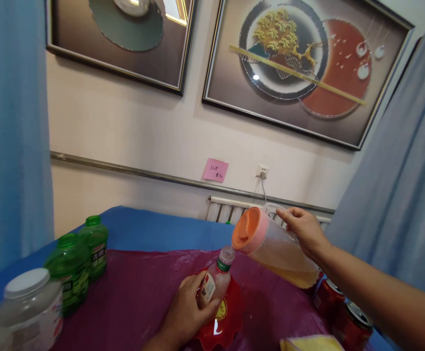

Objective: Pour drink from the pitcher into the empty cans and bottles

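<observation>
My left hand (188, 309) is wrapped round a clear plastic bottle (218, 280) with a green neck band and a white label, uncapped and slightly tilted. It is over a red scalloped dish (230, 312). My right hand (303, 226) grips the handle of a translucent pitcher (274, 243) with an orange lid. The pitcher is tipped to the left, its lid's edge at the bottle's mouth, and yellowish liquid lies along its lower side. Whether liquid is flowing into the bottle cannot be made out.
Two green bottles (68, 270) and a white-lidded jar (29, 312) stand at the left. Red cans (353, 324) and a yellow cloth (311, 343) are at the lower right. A purple sheet (132, 287) covers part of the blue table (135, 224), before a wall with a radiator.
</observation>
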Demonstrator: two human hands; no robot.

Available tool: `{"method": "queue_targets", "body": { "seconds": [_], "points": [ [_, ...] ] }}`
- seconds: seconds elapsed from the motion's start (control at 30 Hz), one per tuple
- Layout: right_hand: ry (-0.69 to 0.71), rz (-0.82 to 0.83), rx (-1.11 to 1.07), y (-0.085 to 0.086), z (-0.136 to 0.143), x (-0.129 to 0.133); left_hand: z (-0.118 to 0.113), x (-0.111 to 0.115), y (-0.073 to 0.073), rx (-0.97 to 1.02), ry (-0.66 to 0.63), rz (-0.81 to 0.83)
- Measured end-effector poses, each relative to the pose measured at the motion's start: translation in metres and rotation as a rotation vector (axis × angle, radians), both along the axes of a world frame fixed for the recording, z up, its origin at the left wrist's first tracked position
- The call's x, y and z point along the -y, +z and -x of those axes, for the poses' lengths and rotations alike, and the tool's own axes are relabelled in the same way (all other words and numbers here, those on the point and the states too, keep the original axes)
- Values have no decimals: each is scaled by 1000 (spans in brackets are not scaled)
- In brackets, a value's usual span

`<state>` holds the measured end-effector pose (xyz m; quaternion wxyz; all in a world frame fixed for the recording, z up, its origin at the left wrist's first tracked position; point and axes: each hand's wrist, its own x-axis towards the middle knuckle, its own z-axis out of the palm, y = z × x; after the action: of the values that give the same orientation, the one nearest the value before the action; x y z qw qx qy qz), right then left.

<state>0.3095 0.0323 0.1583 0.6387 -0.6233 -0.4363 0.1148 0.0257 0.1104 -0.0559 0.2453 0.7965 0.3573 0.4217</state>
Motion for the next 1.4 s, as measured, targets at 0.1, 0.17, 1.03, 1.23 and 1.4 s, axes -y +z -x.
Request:
{"method": "queue_targets", "body": {
  "seconds": [0.1,0.17,1.03,1.23,1.4],
  "points": [
    [-4,-2,4,0,0,0,0,0,0,0,-7,6],
    [-4,-1,5,0,0,0,0,0,0,0,-10,-8],
    [-3,-8,23,0,1,2,1,2,3,-1,0,-45],
    [-13,-16,38,1,2,3,1,-1,0,-2,4,-45],
    [-13,-19,39,1,2,3,0,1,2,-24,7,-57]
  ]
}}
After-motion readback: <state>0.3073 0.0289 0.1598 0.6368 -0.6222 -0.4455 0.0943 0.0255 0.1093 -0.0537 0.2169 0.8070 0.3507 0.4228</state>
